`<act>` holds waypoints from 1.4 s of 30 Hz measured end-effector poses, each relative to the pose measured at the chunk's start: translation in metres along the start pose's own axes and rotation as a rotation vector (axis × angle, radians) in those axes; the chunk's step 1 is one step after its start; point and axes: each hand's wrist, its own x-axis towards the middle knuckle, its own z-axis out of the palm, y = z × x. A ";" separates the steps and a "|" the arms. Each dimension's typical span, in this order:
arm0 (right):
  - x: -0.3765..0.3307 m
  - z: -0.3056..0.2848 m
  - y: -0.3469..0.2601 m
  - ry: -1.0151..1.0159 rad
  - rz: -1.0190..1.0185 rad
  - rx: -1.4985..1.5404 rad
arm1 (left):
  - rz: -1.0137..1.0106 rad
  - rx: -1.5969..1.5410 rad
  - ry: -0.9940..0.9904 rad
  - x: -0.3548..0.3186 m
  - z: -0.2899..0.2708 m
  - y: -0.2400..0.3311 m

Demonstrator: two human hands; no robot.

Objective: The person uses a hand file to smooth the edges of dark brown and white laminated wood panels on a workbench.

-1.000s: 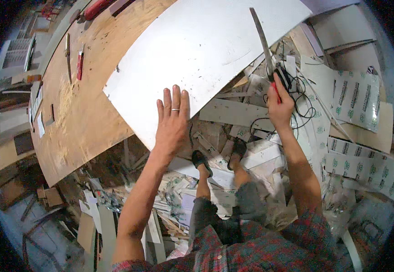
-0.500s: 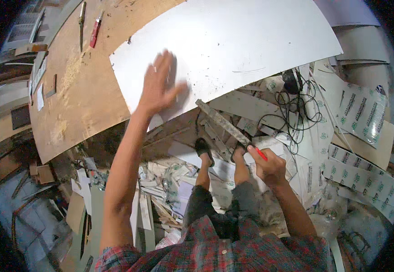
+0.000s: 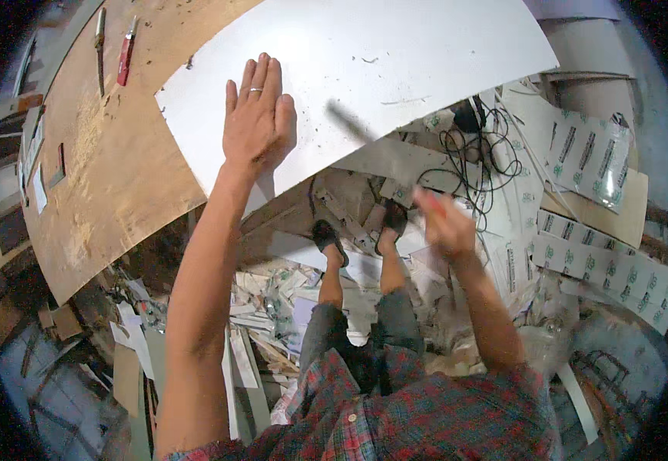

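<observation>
A large white sheet [image 3: 395, 46] lies over the brown worktable, its near edge running slantwise. My left hand [image 3: 258, 123] rests palm down near the sheet's left end, fingers stretched out and a ring on one of them. Closed round a red handle, my right hand [image 3: 447, 227] is off the near edge and smeared by motion. The tool in it looks like a long, flat grey file [image 3: 349, 121]. Its blurred far end overlaps the sheet; whether it touches the sheet I cannot tell. Small dark crumbs dot the white surface.
On the brown tabletop [image 3: 119, 169], a red cutter [image 3: 126, 52] and a thin dark tool with a pale handle [image 3: 101, 54] lie at the far left. Tangled black cable [image 3: 495, 161] and printed boards [image 3: 587, 161] are at right. Offcuts [image 3: 272, 292] litter the floor.
My right hand has moved up and forward, bringing the file's end over the sheet. My left hand's fingers have come closer together on the sheet. The whole view has shifted slightly.
</observation>
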 end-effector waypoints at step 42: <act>0.116 -0.054 0.117 0.120 0.183 0.105 | 0.052 0.046 -0.132 0.019 -0.004 0.006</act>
